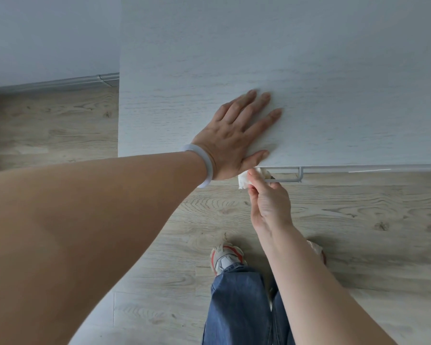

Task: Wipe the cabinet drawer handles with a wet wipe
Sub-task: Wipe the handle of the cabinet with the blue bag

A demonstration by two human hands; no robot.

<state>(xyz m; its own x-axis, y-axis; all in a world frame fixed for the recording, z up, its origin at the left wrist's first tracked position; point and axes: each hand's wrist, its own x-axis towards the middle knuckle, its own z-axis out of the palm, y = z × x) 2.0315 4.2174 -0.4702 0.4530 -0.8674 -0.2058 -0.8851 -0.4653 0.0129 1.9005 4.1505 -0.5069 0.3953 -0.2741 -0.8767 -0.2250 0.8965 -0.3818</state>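
Pale wood-grain plank flooring (358,220) runs beneath a whitewashed wooden cabinet top (309,70). Nearest, the right hand (269,205) reaches up, fingers pinching one crumpled white wet wipe (244,180) against the left end of one thin white metal bar handle (284,180) below the cabinet's front edge. Beyond, the left hand (237,135), fingers straight and spread, lies flat on the cabinet top above the handle.

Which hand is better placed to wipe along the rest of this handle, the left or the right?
The right hand. Its fingers already hold the wet wipe at the left end of the handle, so it probably only needs to slide along the bar. The left hand lies flat on the cabinet top, holding nothing.
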